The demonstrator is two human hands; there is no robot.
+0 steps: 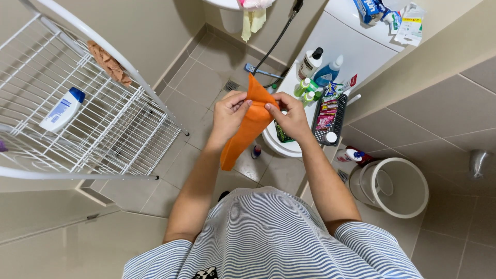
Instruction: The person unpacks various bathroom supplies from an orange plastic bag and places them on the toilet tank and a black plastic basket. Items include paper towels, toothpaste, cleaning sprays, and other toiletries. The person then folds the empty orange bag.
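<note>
Orange cloth [247, 126] held up at frame centre, above a tiled bathroom floor [196, 82], gripped by both hands of a person in a blue-and-white striped shirt [268, 232]. Left hand [229, 114] closed on the cloth's upper left edge, fingers curled, thumb pressed to the fabric. Right hand [290, 116] closed on the upper right edge, fingertips pinching just beside the left hand's; the cloth peaks between them and hangs down toward 7 o'clock. At 4 o'clock from the hands, well apart: round white bin [395, 187] on the floor, with a small red-and-blue package [355, 155] just beside its rim. At 3 o'clock, near the right hand: black perforated basket [330, 116] on the white toilet lid [281, 147], holding flat sachets in pink, red and blue. At 1 o'clock behind it: two small green bottles [305, 90], a white bottle with black cap [310, 63], a blue bottle with white nozzle [329, 72]. At 9 o'clock: white wire rack [103, 124] bearing a white bottle with blue cap and blue label [63, 109], lying on its side, and a brown rag [109, 64] draped over the rail. Farthest, at 1 o'clock on the white tank top [351, 31]: blue-and-white tube pack [369, 10] and a white packet with yellow strip [409, 26]. At 12 o'clock: pale yellow cloth [253, 21] hanging.
</note>
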